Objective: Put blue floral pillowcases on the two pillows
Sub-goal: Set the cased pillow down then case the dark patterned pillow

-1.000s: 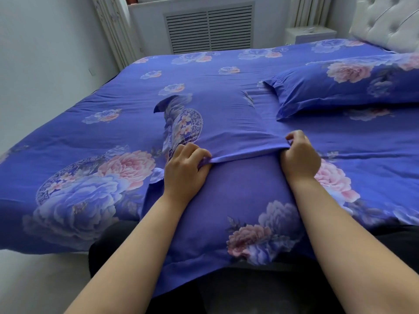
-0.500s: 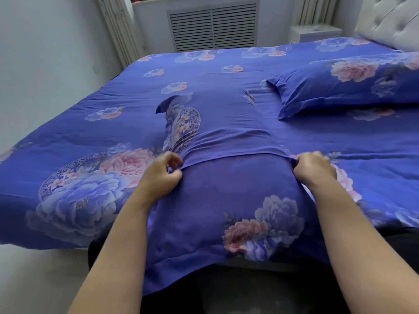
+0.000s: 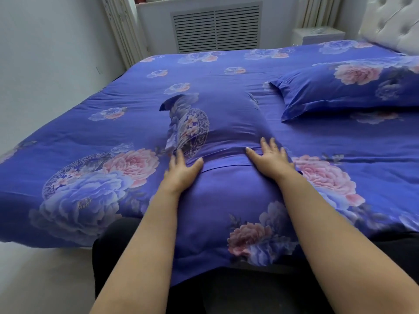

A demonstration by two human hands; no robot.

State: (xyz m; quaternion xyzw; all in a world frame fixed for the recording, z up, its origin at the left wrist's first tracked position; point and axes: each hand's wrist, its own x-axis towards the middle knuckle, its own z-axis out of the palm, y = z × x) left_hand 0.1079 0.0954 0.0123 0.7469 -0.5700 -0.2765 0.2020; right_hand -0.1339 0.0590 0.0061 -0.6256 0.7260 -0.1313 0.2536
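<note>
Both palms flat on the near pillow

The pillow [image 3: 226,177] lies at the bed's [image 3: 79,137] near edge in its blue floral case. Left hand [image 3: 181,172] and right hand [image 3: 269,158] press on it, fingers spread straight, gripping nothing. The second pillow [image 3: 344,87] sits cased toward the headboard [image 3: 394,21] corner

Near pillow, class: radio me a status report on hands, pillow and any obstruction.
Left hand and right hand open, flat on near pillow. Pillowcase on, flap seam between hands. Second pillow cased. Nothing in the way.

Bare forearms, sleeveless to the frame (black trousers [image 3: 118,245] below)
</note>
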